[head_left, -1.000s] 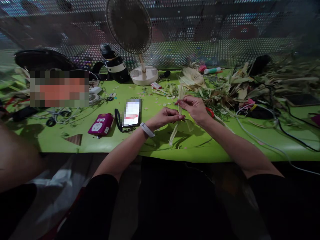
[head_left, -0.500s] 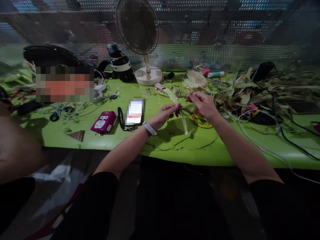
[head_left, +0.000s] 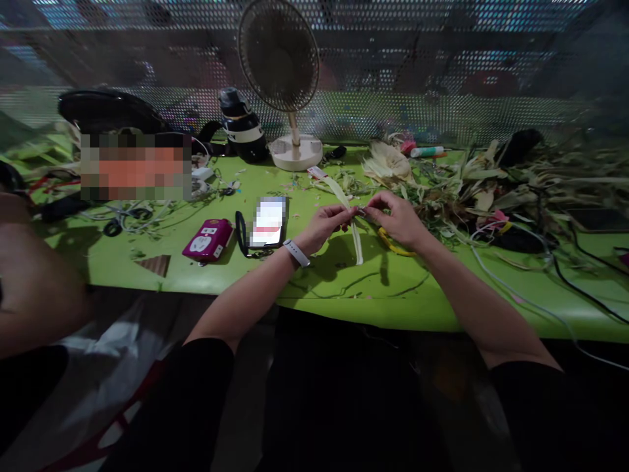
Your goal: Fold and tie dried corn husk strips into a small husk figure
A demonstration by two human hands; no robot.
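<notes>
A long pale strip of corn husk (head_left: 337, 191) is pinched in my left hand (head_left: 330, 221), its upper end reaching toward the fan and its lower end hanging over the green table (head_left: 339, 282). Fingers closed, my right hand (head_left: 396, 216) meets the left fingertips at the middle of the strip. Whatever lies between the right thumb and finger is too small to make out. Under the right wrist is a yellow loop (head_left: 393, 244), partly covered by the hand. Behind the hands sits a bunched pale husk (head_left: 388, 162).
A heap of husks and leaves (head_left: 472, 190) spreads along the right, with a white cable (head_left: 511, 282). To the left are a phone (head_left: 268, 223), a magenta power socket (head_left: 209, 240) and cables. A fan (head_left: 296, 151) and a dark bottle (head_left: 244, 134) stand behind. A person's arm (head_left: 37, 282) rests far left.
My right hand has come left and down to meet the left fingertips. My left hand still pinches the husk strip. The view has shifted slightly.
</notes>
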